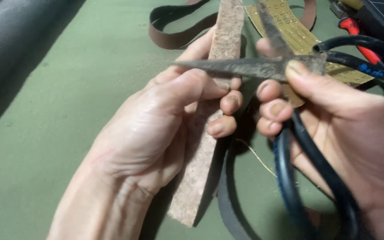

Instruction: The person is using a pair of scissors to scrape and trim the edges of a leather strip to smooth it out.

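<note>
Brown leather loop (174,38) and yellow ruler (296,35) lie beyond both hands.

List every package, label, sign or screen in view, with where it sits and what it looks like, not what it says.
Printed sheet: lies on the green table top behind the scissors, top centre-right; curved yellow-tan strip covered with rows of small dark markings, partly hidden by the right hand.
No packages, signs or screens show anywhere else in view.
</note>
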